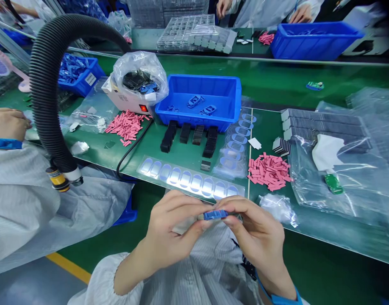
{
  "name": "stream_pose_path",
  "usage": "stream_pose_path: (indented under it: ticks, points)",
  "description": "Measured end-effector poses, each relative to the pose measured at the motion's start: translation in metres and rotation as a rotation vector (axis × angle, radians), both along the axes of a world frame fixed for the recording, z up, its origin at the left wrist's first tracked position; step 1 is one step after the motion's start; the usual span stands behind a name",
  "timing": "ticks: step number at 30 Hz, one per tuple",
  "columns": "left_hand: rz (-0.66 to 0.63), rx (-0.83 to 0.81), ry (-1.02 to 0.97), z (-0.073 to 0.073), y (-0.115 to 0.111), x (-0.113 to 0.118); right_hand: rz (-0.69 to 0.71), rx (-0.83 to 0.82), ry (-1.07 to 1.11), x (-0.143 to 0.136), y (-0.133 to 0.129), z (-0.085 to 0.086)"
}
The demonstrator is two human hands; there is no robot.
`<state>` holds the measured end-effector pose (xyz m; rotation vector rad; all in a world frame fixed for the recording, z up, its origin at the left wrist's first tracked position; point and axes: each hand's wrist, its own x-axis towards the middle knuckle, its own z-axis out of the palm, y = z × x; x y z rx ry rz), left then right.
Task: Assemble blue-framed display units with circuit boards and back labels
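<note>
Between both hands, just off the bench's near edge, is a small blue plastic housing (215,214), seen edge-on. My left hand (178,224) pinches its left end between thumb and fingers. At the right end my right hand (256,226) grips it with thumb and forefinger. Beyond the hands lies a clear sheet of oval film stickers (184,178). Past it stand short rows of black parts (210,142) and a blue bin (201,84) with a few blue housings (196,101) inside. The face of the held housing is hidden from me.
Pink strips are heaped at right (270,171) and left (127,127). A black flexible hose (38,80) arches over the left side, near a neighbour's hand (8,124). Plastic bags (334,190) cover the right. A green conveyor (261,80) runs behind; people work across it.
</note>
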<state>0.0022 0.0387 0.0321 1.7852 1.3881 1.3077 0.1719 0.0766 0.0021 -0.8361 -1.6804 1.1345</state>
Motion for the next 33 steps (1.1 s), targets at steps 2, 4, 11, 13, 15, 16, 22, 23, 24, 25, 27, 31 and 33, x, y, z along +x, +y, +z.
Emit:
stream_pose_path:
  ticks: [2,4,11,13,15,16,22,23,24,25,27,31,33]
  points:
    - [0.014,-0.061,-0.03,0.001,0.002,0.001,-0.009,0.085,-0.056,-0.001,-0.001,0.001]
    - [0.011,-0.059,-0.032,-0.001,0.003,0.002,-0.007,0.166,-0.113,-0.001,-0.003,0.001]
    - [-0.07,0.031,-0.039,-0.013,0.003,-0.003,0.039,0.345,-0.266,0.01,-0.004,0.011]
    - [-0.082,-0.001,0.022,-0.012,0.002,-0.005,0.054,0.398,-0.314,0.011,0.0,0.015]
    - [-0.044,-0.004,0.068,-0.012,-0.001,-0.005,0.042,0.441,-0.344,0.01,0.001,0.016]
    - [-0.02,-0.001,0.073,-0.012,-0.002,-0.004,0.014,0.457,-0.348,0.007,0.001,0.015]
    - [0.041,0.088,0.05,-0.017,-0.005,0.006,-0.34,0.313,-0.234,-0.006,-0.017,0.008]
    - [0.054,0.12,0.054,-0.018,-0.005,0.006,-0.363,0.257,-0.219,-0.006,-0.02,0.007]
    - [0.063,0.148,0.058,-0.018,-0.006,0.007,-0.374,0.213,-0.211,-0.005,-0.022,0.006]
    - [0.07,0.171,0.06,-0.018,-0.007,0.007,-0.378,0.188,-0.204,-0.004,-0.024,0.006]
    - [0.077,0.192,0.065,-0.018,-0.009,0.006,-0.372,0.157,-0.192,-0.001,-0.025,0.008]
    - [0.072,0.2,0.06,-0.017,-0.012,0.006,-0.289,0.05,-0.146,0.003,-0.022,0.014]
    - [0.073,0.186,0.027,-0.016,-0.012,0.006,-0.237,-0.009,-0.103,0.005,-0.018,0.017]
